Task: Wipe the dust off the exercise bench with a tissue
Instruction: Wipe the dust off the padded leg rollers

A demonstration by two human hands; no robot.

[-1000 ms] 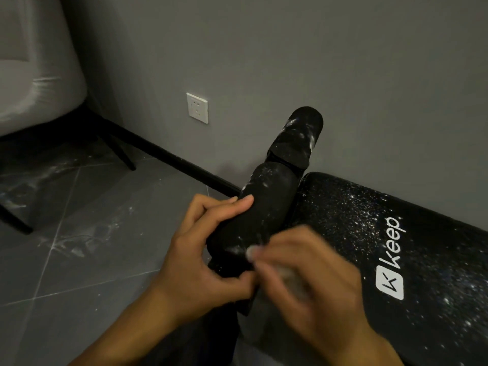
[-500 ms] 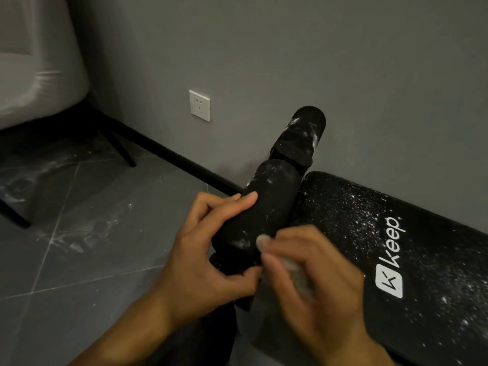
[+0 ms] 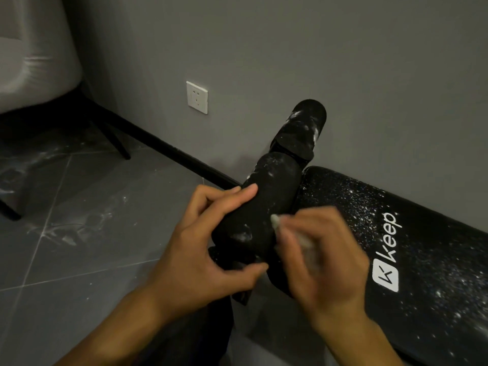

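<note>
The right hand (image 3: 324,260) has slid a little farther up the near foam roller (image 3: 266,196) since half a second ago; the left hand (image 3: 208,249) has barely shifted. The left hand grips that roller from the left, fingers over the top and thumb beneath. The right hand, blurred, pinches a crumpled white tissue (image 3: 305,241) against the roller's right side. The roller stands at the left end of the black exercise bench (image 3: 343,199). The bench pad, marked "keep", stretches right along the grey wall and is speckled with white dust. A second dusty roller (image 3: 303,128) sits beyond the first. Dust streaks mark the tiled floor (image 3: 79,233) to the left. Likely risks: the thin tissue may tear or shed on the foam, and loosened dust may simply drop onto the pad or floor.
</note>
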